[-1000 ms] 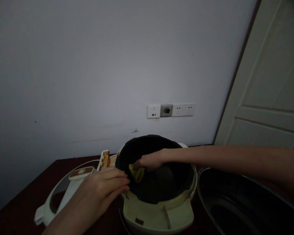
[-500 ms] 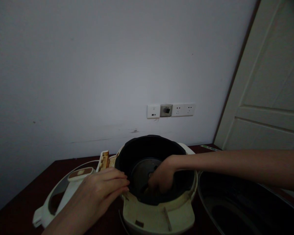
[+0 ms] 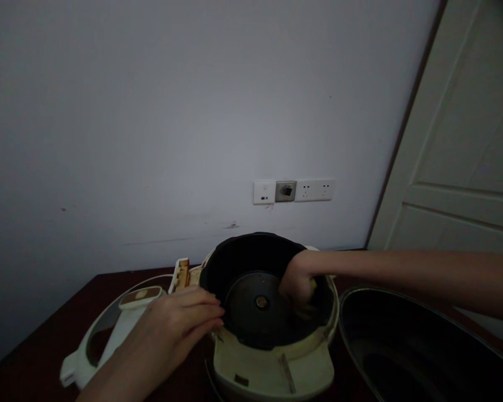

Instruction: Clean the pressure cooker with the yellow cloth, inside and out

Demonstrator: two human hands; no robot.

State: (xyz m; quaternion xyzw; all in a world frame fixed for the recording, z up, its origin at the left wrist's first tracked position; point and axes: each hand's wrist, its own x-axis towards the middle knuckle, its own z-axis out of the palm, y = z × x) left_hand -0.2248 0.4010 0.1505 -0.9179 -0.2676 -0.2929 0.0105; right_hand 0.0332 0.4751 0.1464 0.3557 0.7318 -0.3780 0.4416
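In the head view an open electric cooker with a stained cream rim stands in front of me. Its dark inside shows a round bottom plate with a small disc at the centre. My left hand grips the left side of the rim, its fingers close together and their tips over the inner edge. Down inside, at the right wall, my right hand is closed around a yellowish cloth-like piece, mostly hidden by the hand. Its fingertips are dark and hard to see.
Left of the cooker lies its white lid with a brown panel, partly behind my left forearm. A large dark pot stands at the right, below my right forearm. Behind the dark red table are a wall with sockets and a panelled door.
My right hand has moved from the middle of the cooker's bottom to its right wall, uncovering the centre disc. My left hand stays on the rim. The view has shifted slightly.
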